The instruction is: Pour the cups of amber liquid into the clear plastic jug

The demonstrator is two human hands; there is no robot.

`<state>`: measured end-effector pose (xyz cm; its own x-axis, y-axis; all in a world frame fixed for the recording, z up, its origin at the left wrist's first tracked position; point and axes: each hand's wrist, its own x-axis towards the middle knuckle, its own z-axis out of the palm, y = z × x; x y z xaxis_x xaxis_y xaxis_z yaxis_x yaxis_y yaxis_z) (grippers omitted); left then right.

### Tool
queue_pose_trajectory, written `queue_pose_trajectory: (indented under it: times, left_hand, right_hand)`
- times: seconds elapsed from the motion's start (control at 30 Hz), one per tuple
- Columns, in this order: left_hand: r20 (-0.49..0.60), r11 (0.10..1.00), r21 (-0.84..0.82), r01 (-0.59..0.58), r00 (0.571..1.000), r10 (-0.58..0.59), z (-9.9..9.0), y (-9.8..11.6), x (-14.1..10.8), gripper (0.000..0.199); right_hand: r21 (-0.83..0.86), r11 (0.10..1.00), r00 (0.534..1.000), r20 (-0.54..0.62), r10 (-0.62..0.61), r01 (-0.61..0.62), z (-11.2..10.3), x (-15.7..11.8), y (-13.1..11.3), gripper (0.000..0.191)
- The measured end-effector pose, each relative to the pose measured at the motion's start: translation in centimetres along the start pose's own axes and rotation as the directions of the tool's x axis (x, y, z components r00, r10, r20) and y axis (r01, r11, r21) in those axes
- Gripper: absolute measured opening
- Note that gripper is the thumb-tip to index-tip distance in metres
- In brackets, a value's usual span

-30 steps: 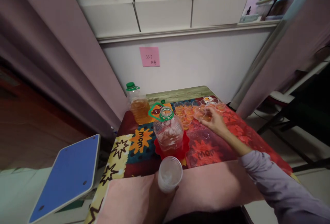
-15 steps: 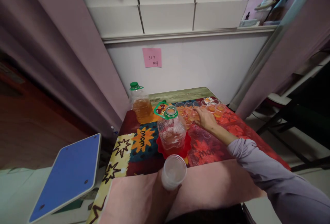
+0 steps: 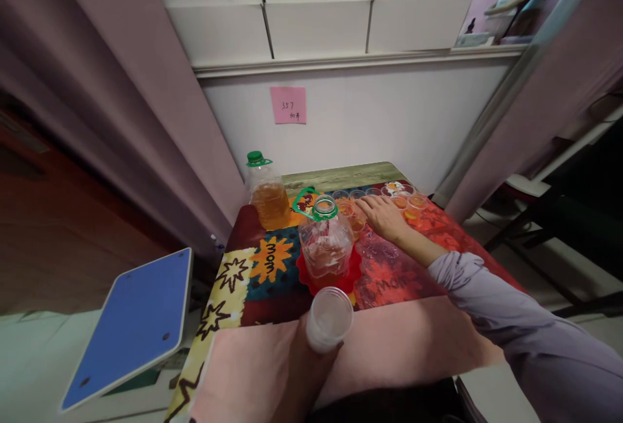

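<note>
My left hand point(image 3: 311, 359) is wrapped round a stack of clear plastic cups point(image 3: 329, 319) at the table's near side. Over the rows of plastic cups towards the back right, my right hand point(image 3: 382, 215) lies with its fingers stretched forward; no cup shows in its grip. Several clear plastic cups point(image 3: 417, 201) stand around that hand, and its fingers hide part of them. Between my hands is an uncapped clear jug point(image 3: 325, 248) with a green neck ring and handle, in a red scalloped tray point(image 3: 357, 270).
A green-capped jug point(image 3: 270, 202) of amber liquid stands at the table's back left. A pink cloth point(image 3: 399, 338) covers the near edge of the patterned tablecloth point(image 3: 272, 309). A blue board point(image 3: 131, 326) is to the left, and a white wall rises behind.
My right hand has shifted slightly left, and its fingers, bent among the cups before, are now stretched out. My left hand still holds the stack in much the same place.
</note>
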<state>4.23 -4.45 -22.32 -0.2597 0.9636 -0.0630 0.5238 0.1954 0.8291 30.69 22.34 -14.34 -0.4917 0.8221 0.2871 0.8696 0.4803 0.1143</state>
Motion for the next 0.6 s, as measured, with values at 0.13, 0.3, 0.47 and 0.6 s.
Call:
queue_pose_trajectory:
  times: [0.13,0.3,0.47,0.6]
  left_hand:
    - [-0.017,1.000,-0.012,-0.021,1.000,0.021,0.1,-0.6,0.5,0.047]
    - [-0.012,0.996,-0.074,-0.039,0.999,0.038,0.9,-1.3,1.2,0.061]
    - [0.025,0.994,-0.106,-0.025,0.999,0.028,0.9,-1.1,1.0,0.053]
    - [0.046,0.987,-0.152,-0.046,0.997,0.054,0.5,-0.1,0.8,0.056]
  right_hand:
    - [0.105,0.994,0.998,-0.065,-0.007,0.014,0.2,-1.3,-0.3,0.047]
    - [0.756,0.638,0.874,-0.202,0.442,-0.148,-2.5,-6.2,-3.3,0.078]
    - [0.996,-0.050,0.870,-0.035,0.491,0.069,-8.0,-11.0,-10.7,0.066]
    - [0.992,-0.034,0.918,-0.102,0.384,0.124,-9.0,-12.6,-15.8,0.064]
